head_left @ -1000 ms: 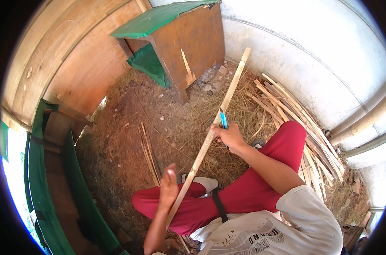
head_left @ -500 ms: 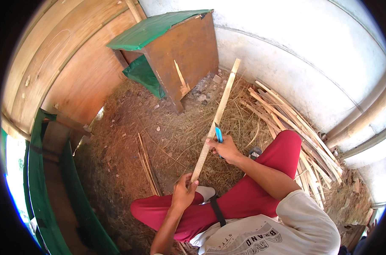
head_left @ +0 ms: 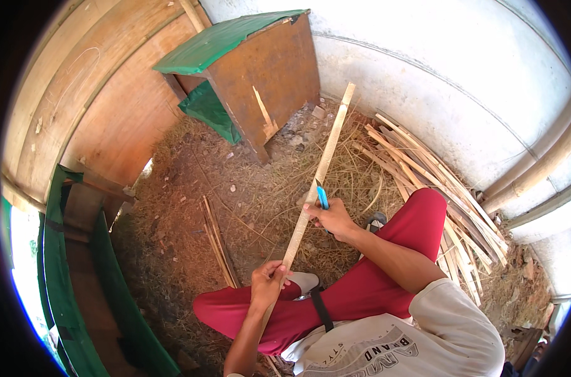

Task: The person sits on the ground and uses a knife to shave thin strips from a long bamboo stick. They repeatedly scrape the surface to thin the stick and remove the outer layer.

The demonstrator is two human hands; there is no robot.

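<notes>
A long, flat bamboo strip (head_left: 329, 154) slants away from me, its far end up over the straw-covered ground. Near its lower part my left hand (head_left: 268, 281) grips it, thumb over the strip, and a short length shows past that hand along the wrist. Farther up, my right hand (head_left: 333, 218) is closed around a blue utility knife (head_left: 323, 197). The knife's dark blade points up beside the strip's edge. My right thumb rests against the strip just below the blade.
Several split strips (head_left: 433, 179) lie piled at right by the white wall (head_left: 424, 44). A few thin sticks (head_left: 217, 245) lie left of my legs. A brown wooden box with a green cover (head_left: 270, 69) stands ahead. A green-lined wooden frame (head_left: 78, 264) stands at left.
My left hand has changed its hold, and part of the strip now shows below it. The right hand and knife stay nearly in place against the strip.
</notes>
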